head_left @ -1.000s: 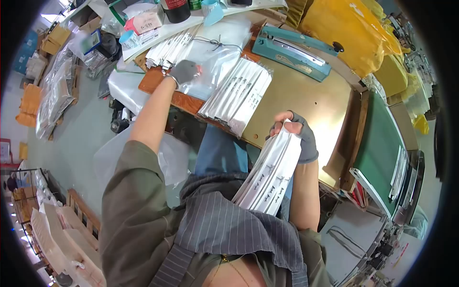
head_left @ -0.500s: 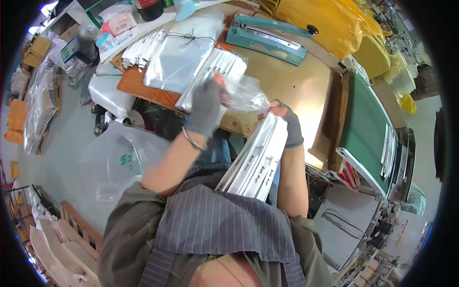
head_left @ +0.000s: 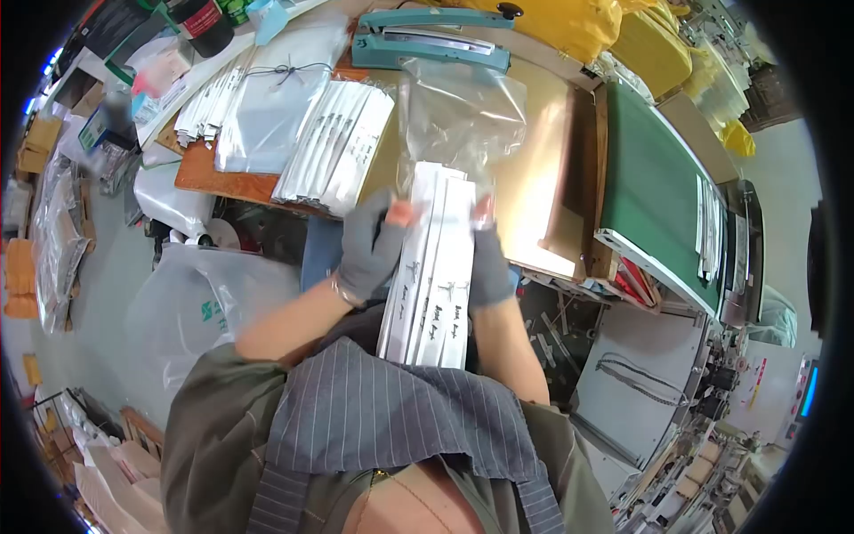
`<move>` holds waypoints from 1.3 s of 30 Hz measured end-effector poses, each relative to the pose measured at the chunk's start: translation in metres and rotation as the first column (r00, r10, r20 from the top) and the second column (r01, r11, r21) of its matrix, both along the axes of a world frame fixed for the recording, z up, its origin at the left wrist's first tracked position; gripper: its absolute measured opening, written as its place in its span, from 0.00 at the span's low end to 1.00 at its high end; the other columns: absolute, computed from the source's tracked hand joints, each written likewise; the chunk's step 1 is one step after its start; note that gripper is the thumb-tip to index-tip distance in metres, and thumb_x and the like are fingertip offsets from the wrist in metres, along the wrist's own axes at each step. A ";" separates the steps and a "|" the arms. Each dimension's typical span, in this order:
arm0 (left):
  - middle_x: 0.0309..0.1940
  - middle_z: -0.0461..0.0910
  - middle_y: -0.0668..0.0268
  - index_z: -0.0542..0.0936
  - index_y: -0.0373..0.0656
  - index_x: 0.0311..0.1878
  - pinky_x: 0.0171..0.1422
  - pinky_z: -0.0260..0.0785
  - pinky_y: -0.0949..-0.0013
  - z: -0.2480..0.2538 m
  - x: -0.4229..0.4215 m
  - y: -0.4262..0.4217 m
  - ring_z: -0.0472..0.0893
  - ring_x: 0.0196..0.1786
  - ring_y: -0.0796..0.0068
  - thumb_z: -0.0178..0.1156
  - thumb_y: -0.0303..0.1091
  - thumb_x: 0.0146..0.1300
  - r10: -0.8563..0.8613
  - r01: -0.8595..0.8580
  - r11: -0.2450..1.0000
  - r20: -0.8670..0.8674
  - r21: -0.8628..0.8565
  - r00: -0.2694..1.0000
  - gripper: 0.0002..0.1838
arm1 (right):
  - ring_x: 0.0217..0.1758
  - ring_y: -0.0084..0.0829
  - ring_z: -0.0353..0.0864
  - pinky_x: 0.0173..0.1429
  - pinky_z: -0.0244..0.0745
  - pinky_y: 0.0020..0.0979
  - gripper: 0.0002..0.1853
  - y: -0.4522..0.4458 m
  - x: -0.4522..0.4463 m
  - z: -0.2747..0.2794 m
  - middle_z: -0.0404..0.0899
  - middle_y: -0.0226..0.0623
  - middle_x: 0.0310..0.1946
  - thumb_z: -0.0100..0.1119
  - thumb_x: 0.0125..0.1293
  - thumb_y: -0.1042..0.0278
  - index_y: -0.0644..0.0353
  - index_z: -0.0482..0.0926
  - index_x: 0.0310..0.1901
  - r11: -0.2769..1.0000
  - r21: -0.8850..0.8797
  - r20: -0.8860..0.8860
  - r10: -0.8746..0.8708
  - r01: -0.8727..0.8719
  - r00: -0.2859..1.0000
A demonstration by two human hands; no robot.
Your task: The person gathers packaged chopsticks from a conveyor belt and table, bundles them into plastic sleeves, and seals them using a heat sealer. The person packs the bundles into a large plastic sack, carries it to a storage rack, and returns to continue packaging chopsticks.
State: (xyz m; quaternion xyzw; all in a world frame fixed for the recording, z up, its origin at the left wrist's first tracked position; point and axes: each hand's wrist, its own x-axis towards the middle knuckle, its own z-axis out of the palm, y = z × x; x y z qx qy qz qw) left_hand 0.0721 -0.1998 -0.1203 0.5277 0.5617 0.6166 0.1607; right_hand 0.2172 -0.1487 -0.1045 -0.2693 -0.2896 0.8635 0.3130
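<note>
A bundle of long white packets with black print stands in front of my apron, pointing away from me. Its far end is inside the mouth of a clear plastic bag, which spreads over the worktop beyond. My left hand, in a grey fingerless glove, grips the bag's lower edge at the left side of the bundle. On the right side my right hand, gloved the same way, also pinches the bag's edge against the packets. Both hands are slightly blurred, and the right fingers are partly hidden.
A teal heat sealer stands at the back of the worktop. To the left lie more white packets and a tied stack of clear bags. A green board is at the right. A large plastic sack lies lower left.
The bag has opened out and now covers the far end of the bundle. My right hand has shifted left with the bundle, and my left hand has come down to the bundle's left side.
</note>
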 end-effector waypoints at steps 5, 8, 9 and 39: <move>0.15 0.67 0.59 0.69 0.41 0.19 0.23 0.60 0.65 -0.014 -0.014 -0.059 0.70 0.17 0.61 0.62 0.42 0.56 -0.550 0.535 0.833 -0.316 -0.142 0.773 0.18 | 0.43 0.22 0.76 0.47 0.71 0.30 0.31 -0.085 0.071 -0.059 0.79 0.41 0.43 0.52 0.64 0.45 0.68 0.70 0.56 0.964 0.205 0.478 0.053 -0.170 0.877; 0.17 0.69 0.62 0.70 0.42 0.22 0.25 0.60 0.67 0.033 -0.006 -0.041 0.69 0.20 0.62 0.65 0.43 0.53 -0.624 0.485 0.745 -0.221 -0.458 0.750 0.17 | 0.27 0.24 0.77 0.33 0.71 0.32 0.17 -0.034 0.064 -0.030 0.77 0.42 0.23 0.57 0.61 0.59 0.65 0.76 0.43 0.615 0.718 0.668 -0.479 -0.326 0.569; 0.17 0.70 0.63 0.71 0.41 0.25 0.25 0.60 0.67 0.052 -0.001 -0.014 0.70 0.19 0.64 0.66 0.41 0.53 -0.547 0.413 0.800 -0.245 -0.435 0.800 0.16 | 0.22 0.27 0.77 0.29 0.70 0.32 0.13 -0.012 0.055 -0.013 0.74 0.42 0.17 0.59 0.59 0.63 0.64 0.77 0.38 0.357 0.866 0.493 -0.732 -0.351 0.471; 0.22 0.78 0.67 0.80 0.34 0.40 0.29 0.70 0.78 0.211 -0.024 0.114 0.76 0.21 0.84 0.59 0.31 0.59 -0.500 0.476 0.822 0.005 -0.312 0.866 0.10 | 0.28 0.24 0.77 0.31 0.70 0.28 0.19 0.118 0.031 0.141 0.79 0.28 0.26 0.61 0.60 0.54 0.64 0.72 0.39 -0.210 0.740 0.210 -0.830 -0.639 0.516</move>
